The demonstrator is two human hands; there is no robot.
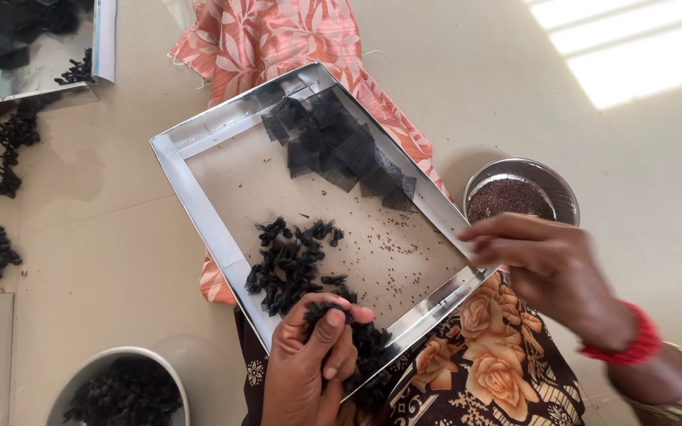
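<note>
The left hand (pixel 305 371) has its fingers (pixel 327 331) pinched together on a small black bundle (pixel 319 312) at the near edge of a shiny tray (pixel 199 213) that rests tilted across the person's lap. Just beyond those fingers a heap of black bundles (pixel 290 264) lies on the tray's brown bottom, and more dark bundles spill beneath the hand at the tray's near corner. Farther off, toward the tray's far corner, sits a stack of black net squares (pixel 337 150). Loose brown seeds (pixel 392 248) are scattered on the tray between the two hands. The right hand (pixel 550 264) hovers over the tray's right rim, its fingers drawn close together with the tips blurred, so I cannot tell whether they hold anything. Just behind that hand stands a steel bowl (pixel 566 193) of brown seeds. Below and left of the left hand, a white bowl (pixel 88 367) on the floor holds more black bundles.
</note>
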